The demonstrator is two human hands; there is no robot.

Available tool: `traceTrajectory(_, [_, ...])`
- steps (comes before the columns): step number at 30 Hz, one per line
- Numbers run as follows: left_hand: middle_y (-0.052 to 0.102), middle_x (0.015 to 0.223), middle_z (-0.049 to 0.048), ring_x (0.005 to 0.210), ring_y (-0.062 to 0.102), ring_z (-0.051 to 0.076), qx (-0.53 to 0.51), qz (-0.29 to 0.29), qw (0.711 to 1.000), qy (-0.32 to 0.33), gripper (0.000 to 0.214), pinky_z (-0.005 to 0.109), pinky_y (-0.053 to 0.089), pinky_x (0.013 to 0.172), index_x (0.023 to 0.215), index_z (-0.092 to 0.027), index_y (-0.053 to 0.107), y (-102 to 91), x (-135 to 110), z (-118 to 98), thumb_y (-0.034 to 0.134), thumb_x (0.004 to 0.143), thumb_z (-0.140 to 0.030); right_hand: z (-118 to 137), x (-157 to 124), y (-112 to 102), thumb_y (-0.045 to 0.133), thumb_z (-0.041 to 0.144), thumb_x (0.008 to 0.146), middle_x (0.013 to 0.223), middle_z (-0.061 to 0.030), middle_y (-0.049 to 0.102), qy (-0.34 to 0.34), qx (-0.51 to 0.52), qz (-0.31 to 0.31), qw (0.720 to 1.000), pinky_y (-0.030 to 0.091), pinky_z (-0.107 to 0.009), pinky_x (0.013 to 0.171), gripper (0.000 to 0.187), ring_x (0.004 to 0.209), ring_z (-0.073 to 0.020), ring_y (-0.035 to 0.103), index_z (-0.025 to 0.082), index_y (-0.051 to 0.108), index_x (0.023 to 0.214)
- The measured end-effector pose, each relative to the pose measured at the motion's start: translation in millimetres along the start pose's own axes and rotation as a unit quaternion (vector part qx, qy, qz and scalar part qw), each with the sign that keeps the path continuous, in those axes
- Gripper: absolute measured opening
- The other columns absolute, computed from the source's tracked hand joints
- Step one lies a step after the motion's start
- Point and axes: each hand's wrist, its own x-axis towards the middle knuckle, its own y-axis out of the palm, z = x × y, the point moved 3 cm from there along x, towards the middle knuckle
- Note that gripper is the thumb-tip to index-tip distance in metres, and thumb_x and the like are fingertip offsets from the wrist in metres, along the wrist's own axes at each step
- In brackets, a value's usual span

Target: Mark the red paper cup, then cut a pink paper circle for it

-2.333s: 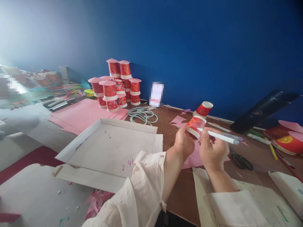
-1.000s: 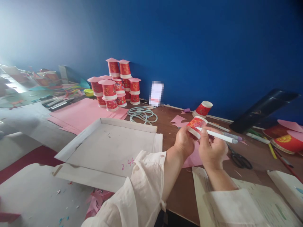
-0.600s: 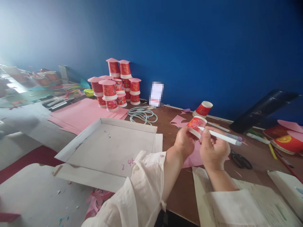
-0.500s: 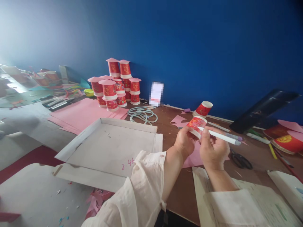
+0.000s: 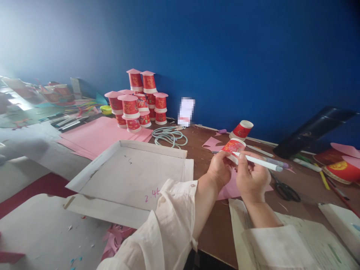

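My left hand [image 5: 219, 169] grips a red paper cup [image 5: 234, 144] with a floral print and a white rim, tilted in front of me. Between the fingers of my right hand [image 5: 253, 183] is a white marker [image 5: 261, 162], its tip against or very close to the cup's printed side. A second, purple-ended pen [image 5: 281, 163] shows just behind the marker; whether my right hand holds it too, I cannot tell. Pink paper [image 5: 229, 187] lies on the table under both hands. Another red cup [image 5: 242, 129] stands tilted just beyond.
Stacked red cups with pink paper tops [image 5: 131, 108] stand at the wall, beside pink sheets [image 5: 92, 137]. A shallow white box lid [image 5: 152, 172] lies left of my hands. Black scissors [image 5: 287, 189], a dark cylinder [image 5: 312, 129] and a coiled cable [image 5: 168, 137] are around.
My right hand and the white marker have shifted slightly left and down along the cup. The left hand and the cup stay nearly still.
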Motion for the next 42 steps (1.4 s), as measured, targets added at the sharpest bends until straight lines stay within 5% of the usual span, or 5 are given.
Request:
traceTrajectory(16, [0.05, 0.056, 0.001, 0.052, 0.042, 0.013, 0.003, -0.022, 1.0, -0.011, 0.014, 0.03, 0.03, 0.056, 0.061, -0.018, 0.051, 1.3, -2.3, -4.3, 0.062, 0.07, -0.018, 0.8, 0.6, -0.1, 0.057, 0.041, 0.09, 0.075, -0.0097, 0.071, 0.021, -0.007, -0.004, 1.0, 0.056, -0.037, 0.072, 0.031, 0.073, -0.0241, 0.07, 0.014, 0.072, 0.095])
traceTrajectory(42, [0.049, 0.059, 0.0027, 0.055, 0.042, 0.014, -0.001, -0.004, 1.0, 0.008, 0.007, 0.029, 0.03, 0.057, 0.062, -0.017, 0.052, -0.9, -0.1, -3.1, 0.052, 0.067, -0.011, 2.1, -0.1, -1.9, 0.056, 0.043, 0.092, 0.075, -0.0083, 0.07, 0.021, -0.003, -0.006, 1.0, 0.054, -0.037, 0.071, 0.032, 0.071, -0.0226, 0.067, 0.015, 0.072, 0.097])
